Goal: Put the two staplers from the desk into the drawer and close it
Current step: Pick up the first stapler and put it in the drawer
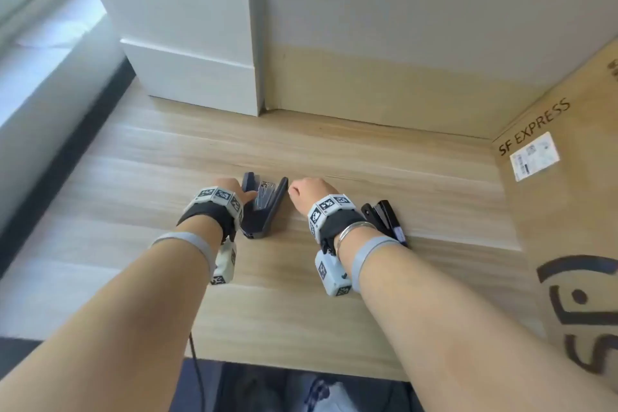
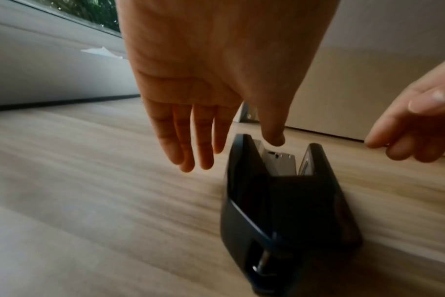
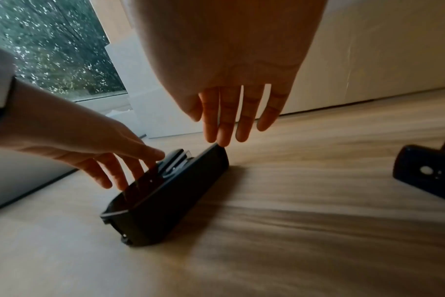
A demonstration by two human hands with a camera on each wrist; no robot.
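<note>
On the wooden desk (image 1: 133, 177) a large dark stapler (image 1: 264, 211) lies on its side with its jaws apart, between my two hands. My left hand (image 1: 242, 192) is at its left side with straight fingers. In the right wrist view the left hand's fingers (image 3: 130, 170) touch the stapler (image 3: 165, 197). The thumb (image 2: 273, 138) hovers at the stapler's mouth. My right hand (image 1: 301, 189) is just right of it, fingers (image 3: 224, 128) extended near its far tip and holding nothing. A second, slimmer black stapler (image 1: 386, 219) lies beside my right wrist. No drawer is in view.
Stacked white boxes (image 1: 187, 43) stand at the back left and a tall pale panel (image 1: 401, 43) closes the back. A cardboard box marked SF EXPRESS (image 1: 568, 211) walls the right side. A window sill (image 1: 40, 104) runs along the left. The desk's front edge (image 1: 301, 366) is near me.
</note>
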